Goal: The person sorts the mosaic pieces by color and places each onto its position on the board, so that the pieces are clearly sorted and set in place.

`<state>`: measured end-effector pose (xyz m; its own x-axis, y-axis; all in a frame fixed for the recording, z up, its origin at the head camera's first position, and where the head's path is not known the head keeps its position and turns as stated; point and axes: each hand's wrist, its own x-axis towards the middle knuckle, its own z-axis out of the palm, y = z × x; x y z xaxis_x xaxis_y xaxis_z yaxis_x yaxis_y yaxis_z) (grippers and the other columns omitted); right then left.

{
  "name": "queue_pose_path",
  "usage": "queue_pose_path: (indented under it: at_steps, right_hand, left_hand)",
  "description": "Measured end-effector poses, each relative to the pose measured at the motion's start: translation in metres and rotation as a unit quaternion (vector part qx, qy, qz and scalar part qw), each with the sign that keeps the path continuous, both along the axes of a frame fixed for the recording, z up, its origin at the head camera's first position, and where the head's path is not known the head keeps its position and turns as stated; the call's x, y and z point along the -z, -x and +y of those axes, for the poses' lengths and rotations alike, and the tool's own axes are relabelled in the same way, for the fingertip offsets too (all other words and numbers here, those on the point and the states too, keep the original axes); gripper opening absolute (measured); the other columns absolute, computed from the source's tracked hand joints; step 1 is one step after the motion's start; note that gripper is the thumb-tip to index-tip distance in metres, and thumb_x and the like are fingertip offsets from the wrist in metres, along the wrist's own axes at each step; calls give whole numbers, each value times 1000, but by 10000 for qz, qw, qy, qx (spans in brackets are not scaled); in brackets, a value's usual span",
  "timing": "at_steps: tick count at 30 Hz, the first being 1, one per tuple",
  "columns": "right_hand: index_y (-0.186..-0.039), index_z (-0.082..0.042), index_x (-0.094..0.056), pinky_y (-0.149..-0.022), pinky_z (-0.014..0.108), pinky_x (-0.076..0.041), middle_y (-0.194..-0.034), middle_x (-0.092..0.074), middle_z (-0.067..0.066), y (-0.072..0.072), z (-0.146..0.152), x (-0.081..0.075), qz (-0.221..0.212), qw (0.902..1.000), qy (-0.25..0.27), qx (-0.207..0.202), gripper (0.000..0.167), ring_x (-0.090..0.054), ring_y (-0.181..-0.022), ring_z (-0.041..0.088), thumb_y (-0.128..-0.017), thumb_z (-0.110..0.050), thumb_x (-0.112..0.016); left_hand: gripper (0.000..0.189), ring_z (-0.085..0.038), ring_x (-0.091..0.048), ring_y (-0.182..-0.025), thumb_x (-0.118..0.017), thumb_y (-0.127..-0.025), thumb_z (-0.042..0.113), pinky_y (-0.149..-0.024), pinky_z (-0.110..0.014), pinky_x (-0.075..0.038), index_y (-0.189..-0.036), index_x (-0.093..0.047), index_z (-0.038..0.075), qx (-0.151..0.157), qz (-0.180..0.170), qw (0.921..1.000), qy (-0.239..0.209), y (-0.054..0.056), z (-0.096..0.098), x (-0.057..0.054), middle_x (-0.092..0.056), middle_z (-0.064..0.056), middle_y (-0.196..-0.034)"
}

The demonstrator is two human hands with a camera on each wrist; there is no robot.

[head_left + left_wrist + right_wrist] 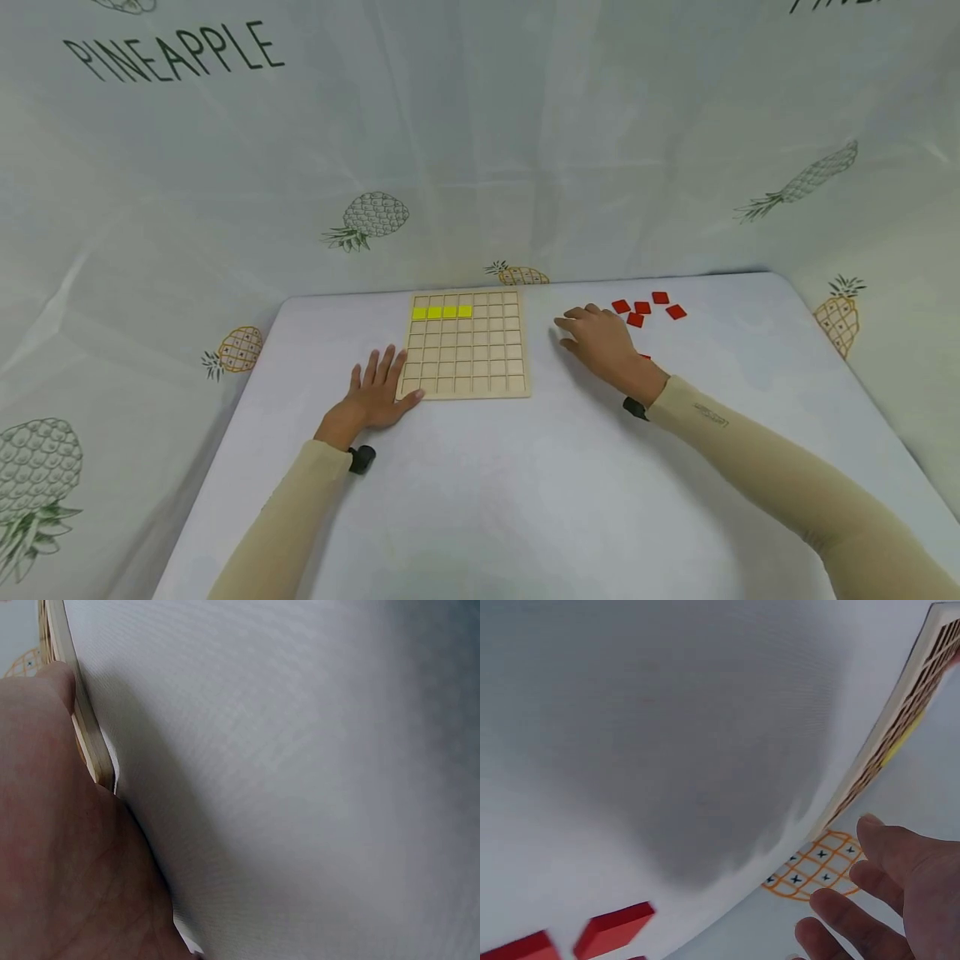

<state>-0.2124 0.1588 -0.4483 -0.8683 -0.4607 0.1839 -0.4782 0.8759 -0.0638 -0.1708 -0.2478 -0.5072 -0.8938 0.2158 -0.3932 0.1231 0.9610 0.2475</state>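
A wooden grid board (465,343) lies flat on the white table, with a short row of yellow square tiles (442,312) in its second row from the top, at the left. My left hand (377,396) rests spread at the board's lower left corner, its thumb on the near edge. In the left wrist view, that hand touches the board's edge (91,739). Over the table right of the board hovers my right hand (602,343), fingers loosely bent with nothing seen between them. Several red square tiles (642,307) lie just beyond it; another is partly hidden behind the wrist.
The white table (480,500) stretches in front of the board and to both sides. A pale curtain (480,150) printed with pineapples hangs right behind the table's far edge.
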Motion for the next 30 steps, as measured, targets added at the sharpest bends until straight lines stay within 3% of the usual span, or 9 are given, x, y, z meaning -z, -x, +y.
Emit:
queue_pose_path:
  at_steps: [20, 26, 30]
  right_hand:
    - [-132, 0, -73, -91, 59, -59, -126, -74, 21, -26, 63, 16, -218, 9984, 236, 465, 45, -68, -117, 42, -90, -13, -85]
    - [-129, -1, -74, -79, 53, -61, -121, -75, 21, -34, 81, 19, -111, 9981, 272, 535, 42, -68, -100, 40, -90, -12, -85]
    - [-129, -1, -74, -77, 53, -61, -121, -75, 21, -38, 90, 21, -129, 9979, 300, 551, 41, -67, -98, 38, -90, -11, -84]
  left_hand:
    - [92, -44, 17, -161, -41, -109, 59, -124, -68, 11, -170, 4, 7, -58, 2, 9999, -152, -1, 2, -6, 16, -19, -176]
    - [93, -45, 16, -161, -42, -109, 60, -124, -68, 10, -170, 3, 6, -19, 68, 9999, -128, 0, 2, -3, 15, -20, -176]
    - [94, -45, 15, -161, -42, -108, 60, -124, -68, 10, -170, 2, 5, -30, 57, 9999, -151, -1, 1, -2, 14, -21, -176]
